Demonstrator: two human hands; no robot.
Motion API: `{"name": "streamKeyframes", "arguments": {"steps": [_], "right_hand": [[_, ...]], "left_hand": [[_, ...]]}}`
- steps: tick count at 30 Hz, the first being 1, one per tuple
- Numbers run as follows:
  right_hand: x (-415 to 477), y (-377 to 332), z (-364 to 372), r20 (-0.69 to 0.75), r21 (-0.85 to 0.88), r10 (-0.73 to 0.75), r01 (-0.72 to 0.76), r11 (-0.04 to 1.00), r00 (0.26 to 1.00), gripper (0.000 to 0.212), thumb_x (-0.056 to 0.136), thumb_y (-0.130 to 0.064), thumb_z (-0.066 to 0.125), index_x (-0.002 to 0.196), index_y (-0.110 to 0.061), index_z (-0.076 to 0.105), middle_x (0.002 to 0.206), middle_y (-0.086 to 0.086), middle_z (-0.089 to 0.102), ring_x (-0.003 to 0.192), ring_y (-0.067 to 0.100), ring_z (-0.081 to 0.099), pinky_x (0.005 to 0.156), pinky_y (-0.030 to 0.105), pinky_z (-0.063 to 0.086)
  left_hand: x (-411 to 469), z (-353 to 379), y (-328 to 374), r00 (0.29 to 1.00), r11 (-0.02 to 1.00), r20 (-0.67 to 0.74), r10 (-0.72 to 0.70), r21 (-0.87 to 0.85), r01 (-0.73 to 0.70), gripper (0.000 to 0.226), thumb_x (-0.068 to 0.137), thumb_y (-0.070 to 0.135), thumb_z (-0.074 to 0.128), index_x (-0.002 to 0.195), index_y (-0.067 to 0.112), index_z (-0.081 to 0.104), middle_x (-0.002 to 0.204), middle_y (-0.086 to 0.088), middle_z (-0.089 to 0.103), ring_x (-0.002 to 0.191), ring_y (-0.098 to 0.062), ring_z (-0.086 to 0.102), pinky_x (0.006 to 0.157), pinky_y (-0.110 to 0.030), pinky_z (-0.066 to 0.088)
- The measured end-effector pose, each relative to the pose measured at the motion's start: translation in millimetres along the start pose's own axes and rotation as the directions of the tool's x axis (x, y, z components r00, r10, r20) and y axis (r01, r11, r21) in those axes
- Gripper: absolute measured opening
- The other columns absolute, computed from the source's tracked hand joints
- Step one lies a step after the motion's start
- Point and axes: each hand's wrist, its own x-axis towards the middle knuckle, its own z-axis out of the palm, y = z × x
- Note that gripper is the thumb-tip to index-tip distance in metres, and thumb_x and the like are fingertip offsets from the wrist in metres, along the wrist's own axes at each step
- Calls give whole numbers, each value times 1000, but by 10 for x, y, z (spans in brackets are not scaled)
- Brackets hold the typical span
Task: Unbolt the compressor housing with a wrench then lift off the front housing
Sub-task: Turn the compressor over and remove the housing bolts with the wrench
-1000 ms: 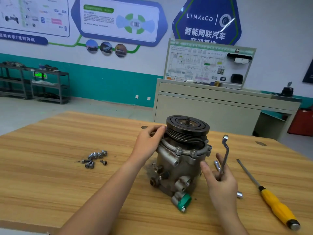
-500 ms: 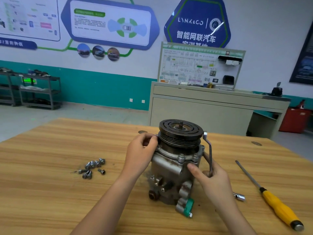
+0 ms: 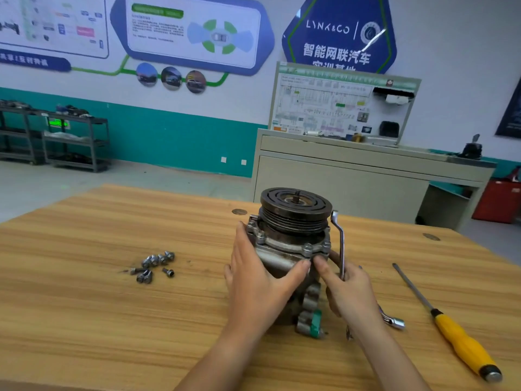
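Note:
A grey metal compressor [image 3: 284,255] stands upright on the wooden table [image 3: 84,320], its black grooved pulley [image 3: 296,207] on top. Bolt heads ring the flange of the front housing [image 3: 307,246]. My left hand [image 3: 253,280] wraps around the body's left and front side, thumb reaching right. My right hand [image 3: 346,292] holds a bent silver wrench [image 3: 339,238] upright against the compressor's right side, and its forefinger touches the flange beside my left thumb. The wrench's upper end sits next to the pulley.
Several loose bolts [image 3: 153,266] lie in a cluster to the left. A yellow-handled screwdriver [image 3: 442,323] lies at the right. A small socket piece [image 3: 393,321] rests just right of my right hand. Behind the table stands a grey cabinet [image 3: 352,176].
My left hand slid from the upper left flange down onto the body's front. My right hand brought the wrench in from the right and now has it upright against the housing.

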Motion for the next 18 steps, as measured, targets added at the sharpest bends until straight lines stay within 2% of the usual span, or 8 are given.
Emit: {"name": "streamKeyframes", "arguments": {"steps": [2, 4, 6, 9, 11, 14, 18], "right_hand": [[-17, 6, 21, 1, 29, -22, 22, 999, 1000, 18, 83, -29, 62, 100, -32, 57, 35, -21, 44, 34, -9, 44, 35, 5, 30], [-25, 17, 40, -15, 43, -24, 25, 999, 1000, 25, 79, -37, 62, 103, -34, 56, 40, -18, 46, 38, -6, 44, 36, 6, 32], [0, 33, 28, -20, 35, -10, 11, 999, 1000, 34, 74, -44, 61, 106, -34, 54, 40, -15, 44, 38, -4, 41, 35, 8, 31], [66, 46, -23, 7, 10, 9, -9, 1000, 1000, 24, 79, -35, 64, 102, -33, 55, 31, -11, 42, 28, -1, 39, 31, 7, 27], [95, 47, -49, 22, 7, 9, -10, 1000, 1000, 17, 79, -34, 65, 94, -35, 57, 30, -9, 41, 26, -1, 39, 31, 7, 26], [105, 48, -68, 34, 21, 11, -11, 1000, 999, 18, 74, -38, 66, 88, -39, 55, 32, -9, 39, 27, 0, 36, 31, 8, 25], [109, 47, -54, 17, -21, -9, 9, 1000, 1000, 20, 73, -39, 68, 89, -42, 55, 35, -11, 40, 31, -1, 38, 34, 9, 30]], "left_hand": [[-24, -9, 20, 1000, 1000, -24, 15, 7, -15, 126, 54, 76, 60, 147, 29, -11, 155, 14, 3, 139, -3, 6, 117, -46, 12], [-65, -3, 37, 998, 999, -54, 38, -13, -38, 129, 49, 79, 57, 148, 29, -10, 153, 15, 5, 139, -3, 7, 117, -43, 15], [-97, 17, 48, 995, 997, -72, 62, -35, -65, 126, 47, 78, 59, 144, 36, -9, 150, 15, 8, 138, -1, 7, 116, -39, 17], [-91, 21, 30, 992, 995, -82, 93, -36, -96, 120, 45, 73, 65, 130, 48, -16, 147, 15, 12, 131, 7, 6, 115, -32, 16], [-64, 8, 21, 991, 994, -91, 100, -39, -104, 122, 43, 73, 67, 129, 49, -17, 139, 22, 14, 128, 10, 6, 112, -27, 16], [-56, 47, -1, 987, 992, -111, 115, -40, -120, 123, 44, 72, 69, 136, 42, -8, 132, 24, 15, 125, 14, 8, 105, -15, 15], [-39, 60, -59, 988, 991, -91, 123, -35, -127, 127, 51, 60, 75, 149, 22, 5, 130, 22, 16, 120, 16, 11, 93, 5, 11]]}}
